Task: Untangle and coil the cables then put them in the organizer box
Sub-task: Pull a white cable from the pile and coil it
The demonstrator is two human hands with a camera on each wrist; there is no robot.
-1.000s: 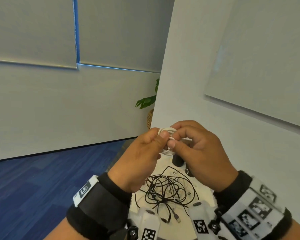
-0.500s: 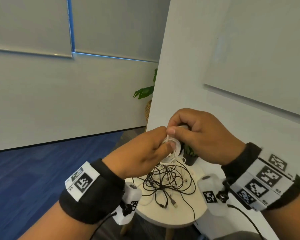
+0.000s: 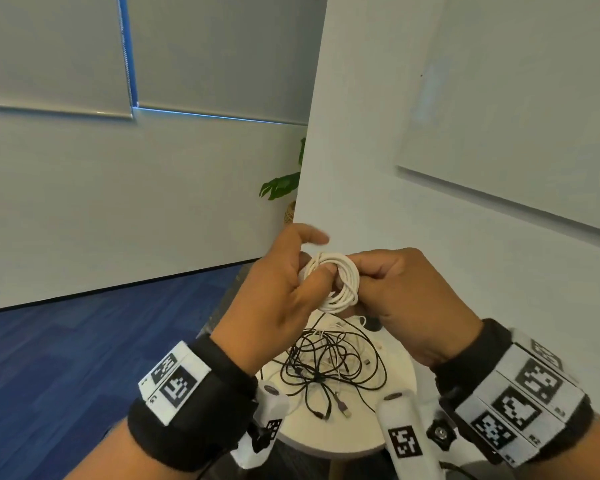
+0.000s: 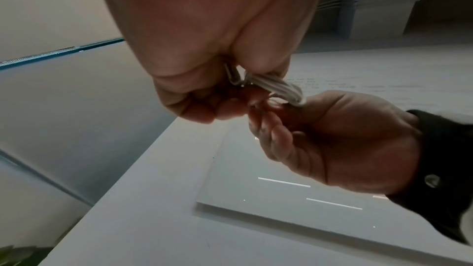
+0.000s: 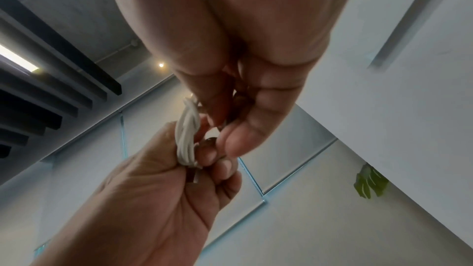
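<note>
Both hands up over counter [image 3: 400, 370]. Left hand [image 3: 278, 299] pinching white coil [image 3: 340, 285] at 9 o'clock, right hand [image 3: 409, 299] gripping 3 o'clock. Tuck loose end through, keep loops pressed tight; black tangle [image 3: 329, 367] waits below.

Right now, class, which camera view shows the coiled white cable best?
The head view: the coiled white cable shows as a full ring. Both wrist views catch only an edge-on bundle, largely hidden behind fingers.

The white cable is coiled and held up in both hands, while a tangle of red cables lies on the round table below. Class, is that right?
Not quite. The tangle of cables on the round table is mostly black, not red, as the head view shows. The rest holds: the left hand and right hand hold up the coiled white cable.
</note>
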